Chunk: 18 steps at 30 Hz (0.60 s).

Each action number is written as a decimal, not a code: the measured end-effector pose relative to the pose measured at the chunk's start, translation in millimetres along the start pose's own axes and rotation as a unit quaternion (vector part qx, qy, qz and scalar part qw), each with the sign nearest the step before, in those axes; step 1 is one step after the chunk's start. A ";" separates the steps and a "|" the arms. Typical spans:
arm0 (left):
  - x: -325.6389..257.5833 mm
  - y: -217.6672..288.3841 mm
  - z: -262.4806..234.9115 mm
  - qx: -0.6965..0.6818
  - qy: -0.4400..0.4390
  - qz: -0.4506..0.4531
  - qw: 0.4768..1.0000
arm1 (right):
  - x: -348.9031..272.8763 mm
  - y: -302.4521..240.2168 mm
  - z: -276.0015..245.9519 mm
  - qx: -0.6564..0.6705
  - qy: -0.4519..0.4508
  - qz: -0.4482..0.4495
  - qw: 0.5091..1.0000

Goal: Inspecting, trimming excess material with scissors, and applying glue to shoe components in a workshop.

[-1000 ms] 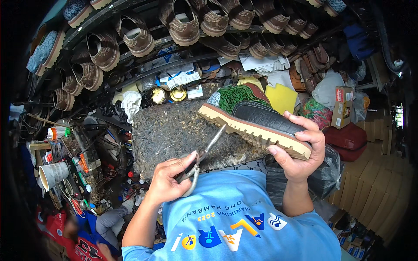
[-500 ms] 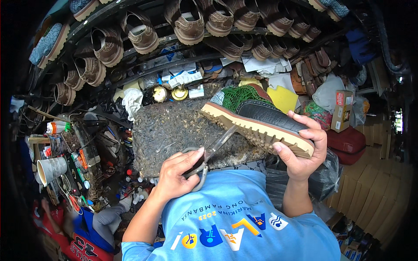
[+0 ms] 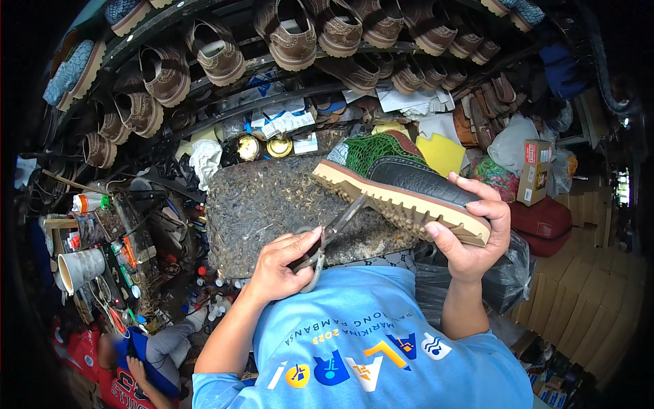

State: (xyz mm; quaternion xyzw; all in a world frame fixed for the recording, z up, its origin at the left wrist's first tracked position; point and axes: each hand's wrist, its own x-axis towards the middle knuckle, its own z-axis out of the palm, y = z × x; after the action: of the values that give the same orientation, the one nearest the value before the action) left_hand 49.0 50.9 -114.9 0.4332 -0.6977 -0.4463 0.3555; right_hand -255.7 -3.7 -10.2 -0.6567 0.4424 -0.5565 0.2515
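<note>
Shoe [image 3: 412, 180], black and green: in the head view I see it tilted over the dark surface's [image 3: 262, 211] right side, its right end gripped by the right hand [image 3: 477, 252]. The left hand [image 3: 279, 269] grips scissors [image 3: 346, 218]; a loose one-handed hold could let their tips gouge the sole [image 3: 443, 216].

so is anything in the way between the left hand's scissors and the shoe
Nothing visible is: the scissors in the left hand point at the ridged sole of the shoe, and the right hand grips its right end, clear of them. Whether they touch it is unclear.
</note>
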 end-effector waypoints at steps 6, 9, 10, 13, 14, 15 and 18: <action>-3.0 15.8 -1.8 -0.062 0.029 -0.069 0.995 | 0.7 1.9 -3.8 -0.013 -0.001 -0.003 1.000; -0.8 27.4 -10.0 -0.082 -0.004 -0.088 0.993 | 0.4 0.0 -3.3 -0.011 -0.001 -0.006 1.000; -0.2 29.3 -11.6 -0.092 -0.023 -0.084 0.992 | -0.2 -0.3 -3.7 -0.011 -0.001 -0.006 1.000; 0.6 31.9 -16.5 -0.100 -0.035 -0.104 0.989 | 0.6 2.0 -2.7 -0.011 -0.003 -0.002 1.000; 0.2 32.4 -18.1 -0.102 -0.043 -0.111 0.988 | -0.1 1.6 -2.8 -0.011 -0.003 -0.004 1.000; 0.5 32.3 -19.1 -0.101 -0.043 -0.111 0.988 | -0.7 1.1 -2.9 -0.011 -0.003 -0.006 1.000; 1.0 30.2 -21.2 -0.103 -0.045 -0.115 0.987 | -2.4 0.1 -3.2 -0.013 -0.001 -0.005 1.000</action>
State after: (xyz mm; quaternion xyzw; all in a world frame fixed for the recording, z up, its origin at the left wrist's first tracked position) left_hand 58.6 50.1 -79.3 0.4516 -0.6087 -0.5725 0.3127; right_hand -258.7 -1.1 -10.7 -0.6622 0.4462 -0.5516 0.2410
